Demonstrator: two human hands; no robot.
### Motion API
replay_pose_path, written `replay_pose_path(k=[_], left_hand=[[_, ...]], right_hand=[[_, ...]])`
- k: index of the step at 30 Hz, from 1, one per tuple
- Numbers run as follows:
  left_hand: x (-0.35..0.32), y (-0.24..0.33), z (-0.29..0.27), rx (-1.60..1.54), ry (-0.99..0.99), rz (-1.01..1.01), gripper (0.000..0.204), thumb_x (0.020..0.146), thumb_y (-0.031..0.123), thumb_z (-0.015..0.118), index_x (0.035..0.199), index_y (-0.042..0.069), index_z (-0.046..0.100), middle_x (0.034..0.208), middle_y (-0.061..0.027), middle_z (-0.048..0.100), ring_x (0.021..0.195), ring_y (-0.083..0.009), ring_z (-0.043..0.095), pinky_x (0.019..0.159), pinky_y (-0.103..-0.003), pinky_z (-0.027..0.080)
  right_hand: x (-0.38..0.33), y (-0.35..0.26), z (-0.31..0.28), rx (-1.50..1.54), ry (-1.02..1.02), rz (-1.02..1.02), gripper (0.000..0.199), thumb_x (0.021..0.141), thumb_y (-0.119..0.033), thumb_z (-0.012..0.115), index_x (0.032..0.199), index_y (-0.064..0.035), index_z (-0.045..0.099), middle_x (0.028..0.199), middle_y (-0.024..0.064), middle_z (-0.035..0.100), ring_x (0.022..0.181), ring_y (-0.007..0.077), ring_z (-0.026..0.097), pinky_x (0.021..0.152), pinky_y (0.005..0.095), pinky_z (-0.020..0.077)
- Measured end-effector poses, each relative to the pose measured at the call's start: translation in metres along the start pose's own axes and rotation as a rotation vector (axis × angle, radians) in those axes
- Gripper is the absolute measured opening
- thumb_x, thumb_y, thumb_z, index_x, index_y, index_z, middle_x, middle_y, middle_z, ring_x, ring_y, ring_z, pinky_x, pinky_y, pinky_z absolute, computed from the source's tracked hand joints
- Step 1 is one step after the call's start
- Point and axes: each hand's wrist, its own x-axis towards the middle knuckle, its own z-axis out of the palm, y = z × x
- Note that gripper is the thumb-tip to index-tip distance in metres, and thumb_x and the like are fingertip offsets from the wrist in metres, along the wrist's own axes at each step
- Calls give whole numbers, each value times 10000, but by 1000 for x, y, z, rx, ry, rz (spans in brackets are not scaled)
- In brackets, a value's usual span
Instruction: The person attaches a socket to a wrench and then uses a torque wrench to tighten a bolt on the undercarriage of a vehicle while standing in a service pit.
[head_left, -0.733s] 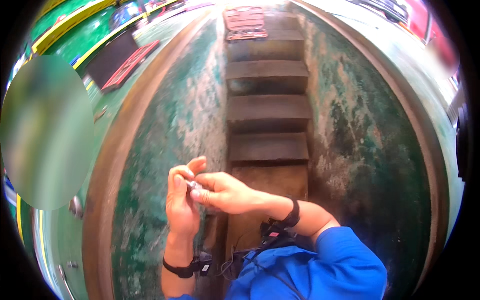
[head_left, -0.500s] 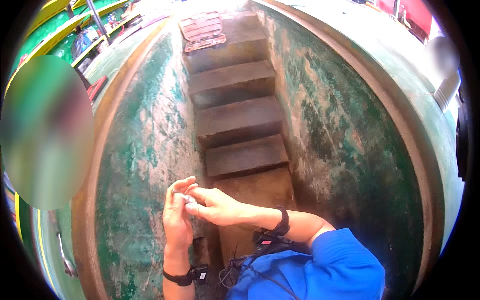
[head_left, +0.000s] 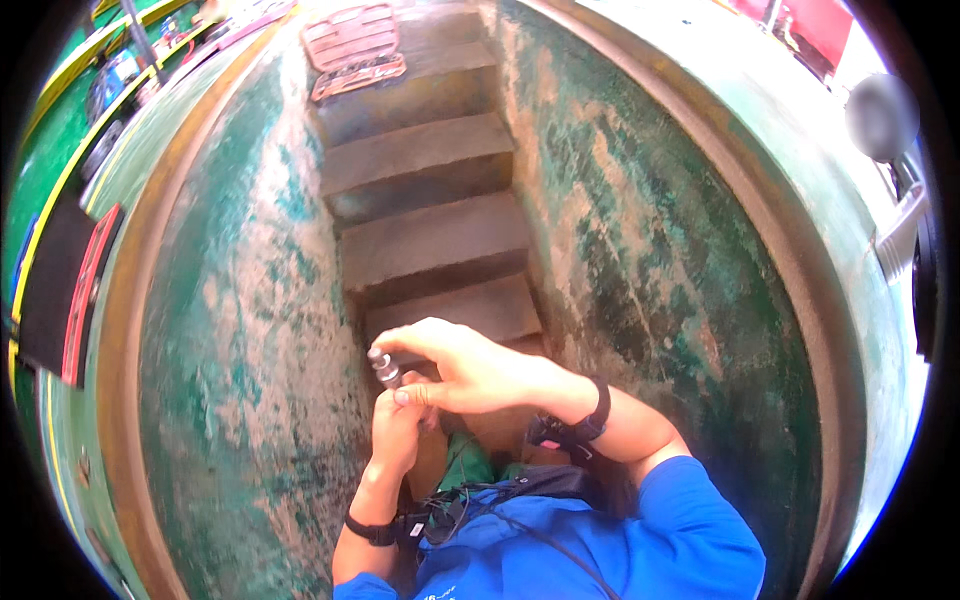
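Observation:
A short, stepped, silver metal socket stands up out of my left hand, whose fingers are closed around its lower end. My right hand reaches across from the right. Its forefinger curves along the socket's top and its thumb presses low down beside it, next to the left hand. What lies inside the two hands is hidden by the fingers. Both hands are in front of my body, over the lowest steps.
Concrete steps climb ahead between two worn green walls. An open tool case with tools lies on an upper step at the left. On the left ledge is a black, red-edged board. Shelves stand beyond.
My view has turned, so the steps sit further left. The right hand has shifted over the left one, and the silver socket now shows upright between them. The left hand has closed lower down.

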Motion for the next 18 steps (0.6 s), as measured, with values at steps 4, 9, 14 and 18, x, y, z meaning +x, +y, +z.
replay_pose_path(k=[4,9,14,18], left_hand=[[54,7,-34,-75,13,91,329,1034,240,538,762,88,431,650,1,387,578,-144,437,542,-300,395],[130,32,-88,-198,56,191,325,1035,213,539,757,76,439,633,4,377,555,-134,425,520,-280,385],[183,61,-133,-187,113,188,350,1044,235,514,743,77,428,622,-9,370,546,-152,426,511,-298,398],[215,70,-167,-124,163,187,366,1042,278,525,750,86,416,608,-12,356,527,-163,430,490,-319,404]], right_hand=[[69,30,-89,-16,233,149,473,894,-218,743,1279,-5,569,1181,130,677,1084,225,652,941,367,527],[170,117,-237,-295,727,259,356,908,-257,693,1123,22,648,1008,140,719,918,239,700,815,354,563],[225,169,-379,431,1114,362,301,953,-274,647,1134,-35,631,1037,104,691,855,188,676,709,326,546],[257,211,-454,550,1326,325,316,955,-265,634,1189,-55,602,996,136,679,815,227,679,670,362,561]])
